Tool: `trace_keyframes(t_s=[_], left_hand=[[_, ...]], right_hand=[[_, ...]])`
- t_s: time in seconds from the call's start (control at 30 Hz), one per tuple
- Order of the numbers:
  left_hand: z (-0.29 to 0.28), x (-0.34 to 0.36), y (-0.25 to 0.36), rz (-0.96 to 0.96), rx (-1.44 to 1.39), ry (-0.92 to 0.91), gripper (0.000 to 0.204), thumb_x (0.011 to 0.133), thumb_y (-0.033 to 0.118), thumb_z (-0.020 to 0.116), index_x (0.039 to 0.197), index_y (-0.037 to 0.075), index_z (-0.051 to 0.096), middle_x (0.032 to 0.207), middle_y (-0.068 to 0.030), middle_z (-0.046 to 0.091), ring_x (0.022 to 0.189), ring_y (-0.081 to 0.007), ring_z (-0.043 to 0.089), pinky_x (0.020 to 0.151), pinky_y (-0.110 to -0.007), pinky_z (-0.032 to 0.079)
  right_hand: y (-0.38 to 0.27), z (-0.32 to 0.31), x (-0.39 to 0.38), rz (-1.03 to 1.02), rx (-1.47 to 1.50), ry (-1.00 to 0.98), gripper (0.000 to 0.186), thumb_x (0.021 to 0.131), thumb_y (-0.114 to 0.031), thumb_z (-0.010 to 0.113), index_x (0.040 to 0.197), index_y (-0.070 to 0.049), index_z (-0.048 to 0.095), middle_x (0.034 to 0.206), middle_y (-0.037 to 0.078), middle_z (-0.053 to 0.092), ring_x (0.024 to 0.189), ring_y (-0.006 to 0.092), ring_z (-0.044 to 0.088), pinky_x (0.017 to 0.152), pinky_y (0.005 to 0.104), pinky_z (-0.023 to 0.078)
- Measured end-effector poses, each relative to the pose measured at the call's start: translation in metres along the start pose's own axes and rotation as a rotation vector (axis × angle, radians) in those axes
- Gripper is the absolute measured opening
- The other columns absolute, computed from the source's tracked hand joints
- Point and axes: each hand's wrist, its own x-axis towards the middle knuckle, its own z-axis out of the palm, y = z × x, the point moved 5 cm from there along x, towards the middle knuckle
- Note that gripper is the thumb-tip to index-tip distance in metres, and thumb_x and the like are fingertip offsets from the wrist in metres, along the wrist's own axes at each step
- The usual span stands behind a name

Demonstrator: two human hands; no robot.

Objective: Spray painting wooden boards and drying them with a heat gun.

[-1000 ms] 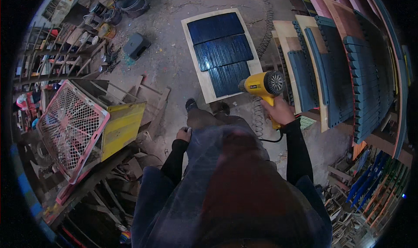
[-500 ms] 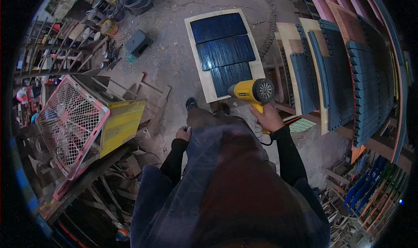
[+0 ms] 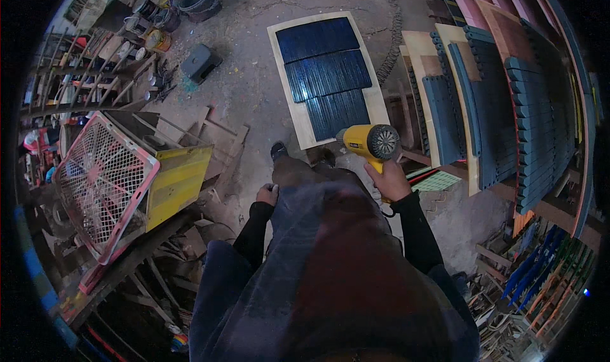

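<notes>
The yellow heat gun has shifted left, nearer the person.

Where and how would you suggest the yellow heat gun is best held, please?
Grip the yellow heat gun by its handle, probably from the right, as the right hand does: the handle slopes back toward the person, away from the nozzle, which points left.

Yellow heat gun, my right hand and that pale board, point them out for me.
Yellow heat gun (image 3: 363, 141): head view, on its yellow barrel.
Right hand (image 3: 391, 181): head view, on the back of the hand.
Pale board (image 3: 377, 109): head view, bare strip at lower right.
</notes>
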Motion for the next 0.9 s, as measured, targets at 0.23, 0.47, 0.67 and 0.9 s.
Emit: trace_keyframes(t_s=[0.23,0.47,0.67,0.9], left_hand=[[-0.003,-0.001,0.008,-0.004,0.002,-0.022,0.036,0.089,0.035,0.062,0.100,0.001,0.067,0.095,-0.0192,0.070,0.091,-0.0351,0.067,0.082,-0.042,0.051],[-0.002,0.004,0.006,-0.022,-0.014,-0.049,0.036,0.089,0.034,0.062,0.102,0.001,0.067,0.096,-0.0191,0.070,0.093,-0.0341,0.067,0.083,-0.041,0.051],[-0.007,0.005,0.018,0.000,0.079,-0.045,0.036,0.090,0.032,0.063,0.105,-0.001,0.067,0.100,-0.0210,0.070,0.097,-0.0346,0.067,0.085,-0.041,0.051],[-0.010,0.006,0.021,0.010,0.054,-0.031,0.035,0.088,0.033,0.063,0.102,0.001,0.068,0.096,-0.0189,0.070,0.093,-0.0339,0.068,0.083,-0.041,0.051]], right_hand=[[0.013,-0.010,-0.018,0.077,-0.042,0.033,0.052,0.090,-0.041,0.063,0.100,0.010,0.062,0.092,0.031,0.065,0.093,0.0469,0.062,0.079,0.0491,0.050],[0.038,-0.050,-0.039,0.194,0.136,0.137,0.047,0.091,-0.035,0.064,0.101,0.011,0.061,0.086,0.026,0.066,0.085,0.0429,0.065,0.074,0.0456,0.049],[0.036,-0.068,-0.057,0.309,0.236,0.173,0.044,0.092,-0.035,0.064,0.099,0.009,0.061,0.069,0.013,0.063,0.058,0.0221,0.064,0.055,0.0364,0.049],[0.028,-0.071,-0.048,0.250,0.200,0.242,0.046,0.091,-0.037,0.065,0.097,0.009,0.061,0.065,0.013,0.063,0.055,0.0225,0.064,0.054,0.0363,0.049]])
